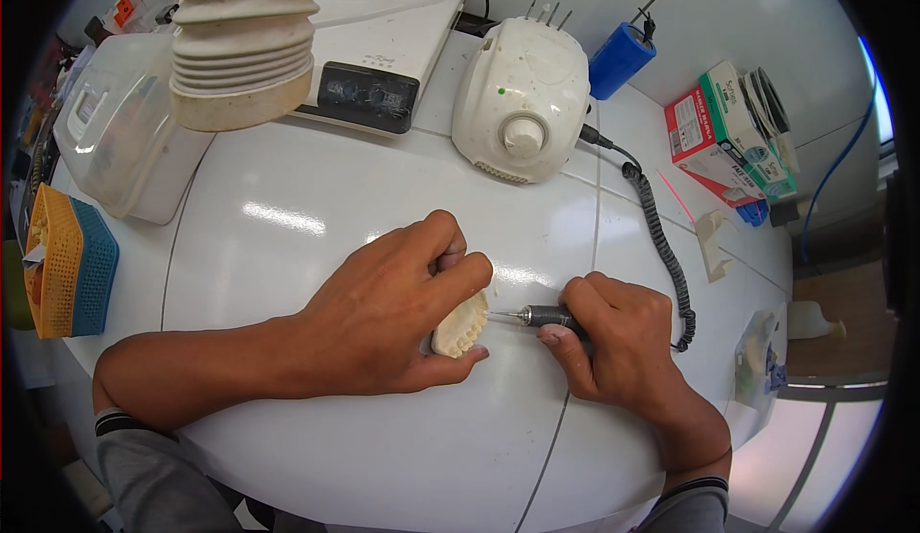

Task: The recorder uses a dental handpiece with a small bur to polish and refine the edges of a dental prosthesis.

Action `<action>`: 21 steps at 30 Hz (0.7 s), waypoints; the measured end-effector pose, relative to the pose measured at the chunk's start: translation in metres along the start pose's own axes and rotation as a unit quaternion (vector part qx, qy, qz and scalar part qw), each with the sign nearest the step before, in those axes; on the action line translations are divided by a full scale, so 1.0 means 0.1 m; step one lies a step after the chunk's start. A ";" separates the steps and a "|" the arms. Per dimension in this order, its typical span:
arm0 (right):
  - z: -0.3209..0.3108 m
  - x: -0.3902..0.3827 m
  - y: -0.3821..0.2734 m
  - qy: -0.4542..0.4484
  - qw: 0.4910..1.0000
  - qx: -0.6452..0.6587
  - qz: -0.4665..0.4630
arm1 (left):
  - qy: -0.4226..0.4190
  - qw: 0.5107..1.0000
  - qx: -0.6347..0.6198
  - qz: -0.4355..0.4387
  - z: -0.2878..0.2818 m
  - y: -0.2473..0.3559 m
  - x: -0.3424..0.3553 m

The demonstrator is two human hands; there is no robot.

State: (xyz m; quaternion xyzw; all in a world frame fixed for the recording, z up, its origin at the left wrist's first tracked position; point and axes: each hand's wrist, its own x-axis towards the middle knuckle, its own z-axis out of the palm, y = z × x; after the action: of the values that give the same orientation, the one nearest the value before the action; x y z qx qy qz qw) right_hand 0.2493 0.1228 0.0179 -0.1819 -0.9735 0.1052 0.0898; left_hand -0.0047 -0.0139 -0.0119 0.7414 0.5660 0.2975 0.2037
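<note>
A cream-coloured dental cast [460, 327] with a row of teeth is gripped between the fingers and thumb of my left hand [398, 308], over the white tabletop. My right hand [618, 336] is closed round a dark rotary handpiece [549, 316]. Its thin metal bur [505, 314] points left and reaches the right side of the cast; whether the tip touches cannot be made out. Part of the cast is hidden behind my left fingers. Behind my hands stands the white control unit [522, 102] with a round knob and a green light.
A coiled black cord [656, 231] runs from the control unit down beside my right hand. A ribbed suction hose [244, 44] hangs at upper left. Yellow and blue baskets [91, 269] and a clear plastic box [125, 130] stand left; cardboard boxes [724, 135] stand right.
</note>
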 end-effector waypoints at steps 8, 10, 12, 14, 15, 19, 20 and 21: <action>-0.01 0.00 0.01 -0.001 1.000 -0.004 -0.005 | -0.005 1.000 0.005 -0.003 -0.01 0.01 0.01; 0.00 0.00 0.01 0.000 1.000 -0.004 -0.004 | -0.004 1.000 0.005 -0.001 -0.01 0.01 0.01; 0.00 -0.01 0.01 0.001 1.000 -0.003 -0.005 | -0.002 1.000 0.004 0.002 0.00 0.01 0.01; 0.00 -0.01 0.01 0.002 1.000 -0.003 -0.005 | -0.004 1.000 0.005 -0.001 0.00 0.01 0.01; -0.01 0.00 0.00 0.001 1.000 -0.005 -0.005 | -0.004 1.000 0.005 -0.001 0.00 0.01 0.01; -0.01 0.00 0.00 -0.001 1.000 -0.003 -0.005 | -0.004 1.000 0.008 0.002 -0.01 0.01 0.01; -0.02 0.00 0.00 -0.001 1.000 -0.003 -0.005 | -0.002 1.000 0.008 0.004 -0.01 0.01 0.01; -0.02 0.01 0.00 -0.001 1.000 -0.002 -0.005 | -0.002 1.000 0.008 0.004 -0.01 0.01 0.01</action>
State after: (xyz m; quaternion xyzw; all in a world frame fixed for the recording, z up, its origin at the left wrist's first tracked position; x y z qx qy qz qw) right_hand 0.2489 0.1230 0.0196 -0.1775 -0.9747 0.1027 0.0891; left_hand -0.0046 -0.0134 -0.0100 0.7458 0.5653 0.2918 0.1979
